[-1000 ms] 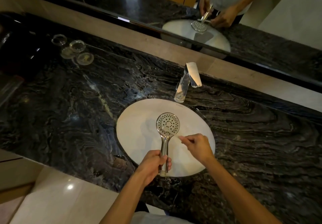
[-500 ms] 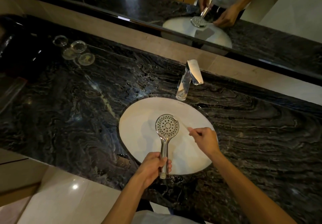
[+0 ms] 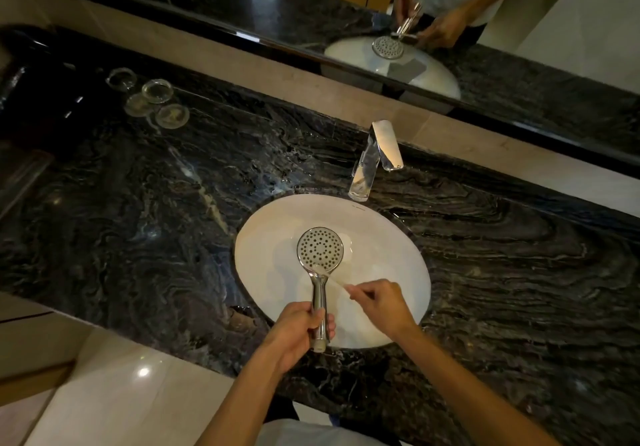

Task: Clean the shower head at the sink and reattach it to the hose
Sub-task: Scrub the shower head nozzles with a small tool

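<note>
Moved since earlier frame: right hand (image 3: 379,303) swung back in from the right side of the head, thin pale brush (image 3: 334,281) now laid across the neck just below the nozzle face, where before its tip sat at the right rim. Head itself hardly shifted. Judged: scrubbing strokes in progress, cleaning step under way, rinse and reattachment not yet done.

Shower head (image 3: 320,249): chrome, nozzle face up, held over the sink, off its hose; no hose in view.

Left hand (image 3: 298,333): fingers wrapped closed round the lower handle, threaded end poking out below.

Right hand: fingers pressed together, pinching the near end of the brush; bristle end blurred, so contact with the nozzles uncertain.

Sink (image 3: 391,248): white oval bowl set into the desk. Contents: none seen; drain hidden behind the head, standing water not discernible.

Tap (image 3: 372,165): chrome, behind the bowl, no stream visible.

Desk (image 3: 156,210): dark veined stone, wet spots near the tap.

Glasses (image 3: 149,97): cluster of clear round pieces, far left of desk, well apart from the sink; contents not discernible.

Mirror (image 3: 519,74): along the back, repeating hands, head and bowl.
</note>
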Available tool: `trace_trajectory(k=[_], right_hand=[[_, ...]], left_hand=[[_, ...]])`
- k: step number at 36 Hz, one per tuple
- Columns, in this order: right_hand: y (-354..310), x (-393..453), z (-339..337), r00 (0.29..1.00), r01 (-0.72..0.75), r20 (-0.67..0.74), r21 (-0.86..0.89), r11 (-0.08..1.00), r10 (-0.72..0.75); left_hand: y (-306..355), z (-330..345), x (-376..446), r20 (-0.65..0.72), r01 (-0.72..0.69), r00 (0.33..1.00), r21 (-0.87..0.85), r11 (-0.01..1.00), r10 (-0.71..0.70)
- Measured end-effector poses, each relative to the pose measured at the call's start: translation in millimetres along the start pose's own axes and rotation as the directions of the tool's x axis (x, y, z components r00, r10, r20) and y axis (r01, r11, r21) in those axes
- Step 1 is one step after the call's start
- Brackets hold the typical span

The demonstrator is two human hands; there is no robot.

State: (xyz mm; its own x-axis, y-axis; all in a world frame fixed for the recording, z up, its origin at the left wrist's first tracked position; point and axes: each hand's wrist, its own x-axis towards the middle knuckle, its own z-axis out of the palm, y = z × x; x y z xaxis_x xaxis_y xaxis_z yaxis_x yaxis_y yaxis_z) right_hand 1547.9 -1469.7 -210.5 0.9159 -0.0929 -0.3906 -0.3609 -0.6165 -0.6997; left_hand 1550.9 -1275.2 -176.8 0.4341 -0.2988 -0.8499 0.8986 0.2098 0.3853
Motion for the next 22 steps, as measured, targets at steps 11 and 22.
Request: trace_trajectory(k=[11,22], right_hand=[[-0.6,4.2,-18.1,0.986,-0.061,-0.156,0.027,0.998,0.065],[13.6,-2.7,-22.7,0.963,-0.089,-0.246,0.097,0.991,0.110]], left_hand=[[-5.1,3.9,-3.0,0.011,0.000,1.000,0.000,1.000,0.000],[-5.7,3.7,-6.1,0.046,0.001,0.999,-0.013,1.000,0.000]])
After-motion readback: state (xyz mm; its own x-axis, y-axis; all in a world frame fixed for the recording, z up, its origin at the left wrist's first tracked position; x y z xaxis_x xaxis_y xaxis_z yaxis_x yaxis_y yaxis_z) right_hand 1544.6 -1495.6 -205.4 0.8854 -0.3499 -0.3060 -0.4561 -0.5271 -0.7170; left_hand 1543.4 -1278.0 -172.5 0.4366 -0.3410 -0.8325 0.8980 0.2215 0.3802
